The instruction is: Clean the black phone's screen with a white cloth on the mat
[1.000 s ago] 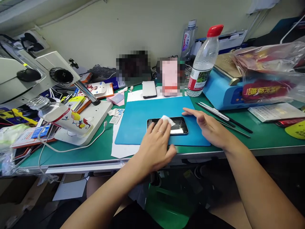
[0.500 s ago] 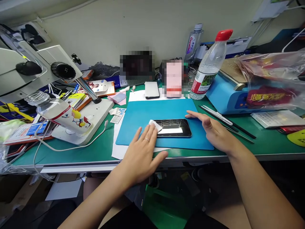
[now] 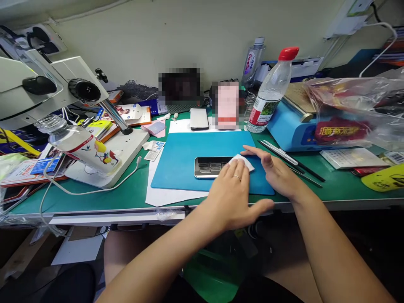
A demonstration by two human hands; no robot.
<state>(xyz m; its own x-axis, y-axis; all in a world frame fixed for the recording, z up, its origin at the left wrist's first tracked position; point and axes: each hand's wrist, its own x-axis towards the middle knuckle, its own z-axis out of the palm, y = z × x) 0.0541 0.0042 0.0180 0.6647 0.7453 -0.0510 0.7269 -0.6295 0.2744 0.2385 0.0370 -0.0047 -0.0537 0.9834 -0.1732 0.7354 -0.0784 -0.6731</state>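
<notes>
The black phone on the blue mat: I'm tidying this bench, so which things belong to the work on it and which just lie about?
In use:
black glossy phone
white wipe under left hand
right hand beside the phone
blue rubber mat

Lying about:
red-capped clear plastic bottle
white microscope
black tweezers
white closed case

A green table point(image 3: 347, 189) stands against a pale, plain wall point(image 3: 195, 33). At the upper right a white socket box point(image 3: 349, 19) sits on the wall, with a white cable point(image 3: 383, 40) hanging from it. Under the table, the floor is dark and shadowed.
</notes>
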